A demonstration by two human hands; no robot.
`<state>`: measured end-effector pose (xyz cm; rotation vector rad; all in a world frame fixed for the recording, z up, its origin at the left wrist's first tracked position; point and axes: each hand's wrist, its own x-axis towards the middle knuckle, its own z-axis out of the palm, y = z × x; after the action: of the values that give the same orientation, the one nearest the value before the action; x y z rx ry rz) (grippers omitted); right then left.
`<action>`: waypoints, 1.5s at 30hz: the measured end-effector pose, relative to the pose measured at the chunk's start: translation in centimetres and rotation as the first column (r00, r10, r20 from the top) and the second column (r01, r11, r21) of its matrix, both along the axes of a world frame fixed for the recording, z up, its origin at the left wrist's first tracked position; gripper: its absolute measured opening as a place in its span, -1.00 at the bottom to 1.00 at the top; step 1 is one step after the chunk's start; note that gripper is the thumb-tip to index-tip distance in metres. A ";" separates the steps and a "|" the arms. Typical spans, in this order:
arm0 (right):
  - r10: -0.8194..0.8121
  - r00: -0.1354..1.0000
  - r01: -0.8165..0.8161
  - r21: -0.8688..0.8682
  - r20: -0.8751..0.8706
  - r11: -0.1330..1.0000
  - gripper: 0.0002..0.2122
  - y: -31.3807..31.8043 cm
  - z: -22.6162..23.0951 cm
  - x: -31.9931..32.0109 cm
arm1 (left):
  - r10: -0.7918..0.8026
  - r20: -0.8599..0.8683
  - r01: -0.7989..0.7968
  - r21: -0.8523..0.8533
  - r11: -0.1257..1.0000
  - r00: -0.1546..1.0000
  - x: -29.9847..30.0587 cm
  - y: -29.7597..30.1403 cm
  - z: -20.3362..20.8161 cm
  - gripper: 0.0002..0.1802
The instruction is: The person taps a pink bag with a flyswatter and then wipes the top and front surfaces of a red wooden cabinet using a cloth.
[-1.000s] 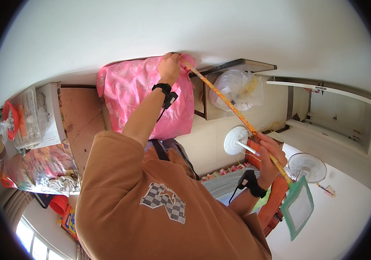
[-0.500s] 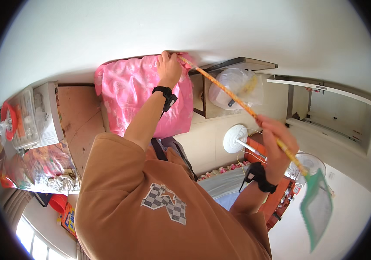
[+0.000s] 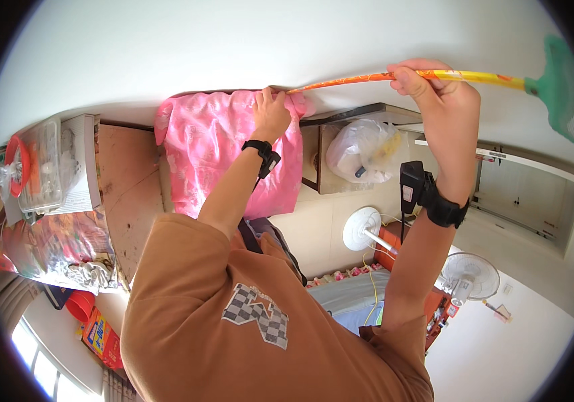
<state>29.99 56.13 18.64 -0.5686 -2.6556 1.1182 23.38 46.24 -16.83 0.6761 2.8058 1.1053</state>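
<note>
My right hand [image 3: 444,94] is raised at the upper right, fingers closed round the long orange and yellow handle of a fly swatter [image 3: 354,82]. The swatter lies nearly level along the white wall. Its green mesh head [image 3: 561,94] points right, and the thin handle end reaches the back right corner of a shiny pink cloth [image 3: 230,157]. My left hand [image 3: 272,117] rests at that cloth's back edge beside the handle end, its fingers bent over the fabric. What the fingertips pinch is partly hidden. The cloth drapes over a box-like thing against the wall.
To the right stand a clear plastic bag [image 3: 364,151] on a cabinet, a white stand base [image 3: 362,228], an open white-framed recess [image 3: 528,197] and a fan [image 3: 471,275]. At left, a plastic container [image 3: 40,167] sits on a cluttered table beside a brown board [image 3: 129,187].
My right hand has swung up and away toward the wall, turning the swatter from a steep slant to nearly level. My left hand has shifted slightly right and down along the cloth edge.
</note>
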 end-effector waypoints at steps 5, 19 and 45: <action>0.066 0.988 -0.073 -0.041 -0.136 0.997 -0.81 0.2 -1.9 -1.7 | -0.055 -0.026 0.058 0.151 0.987 0.998 0.1 -2.6 0.1 -0.67; 0.160 0.980 -0.169 -0.072 -0.116 0.983 -0.77 0.9 -10.8 -5.3 | 0.075 0.106 -0.079 0.030 0.996 0.992 5.5 -19.8 -3.1 -0.82; -0.007 0.998 0.015 -0.123 0.066 0.992 -0.78 2.5 -23.3 -3.9 | -0.007 0.627 0.141 -0.164 0.976 0.779 11.8 -27.7 -12.0 -0.45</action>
<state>26.10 58.67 -4.62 -0.6519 -2.6480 1.2894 35.21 18.53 -28.87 0.3106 2.2435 0.8101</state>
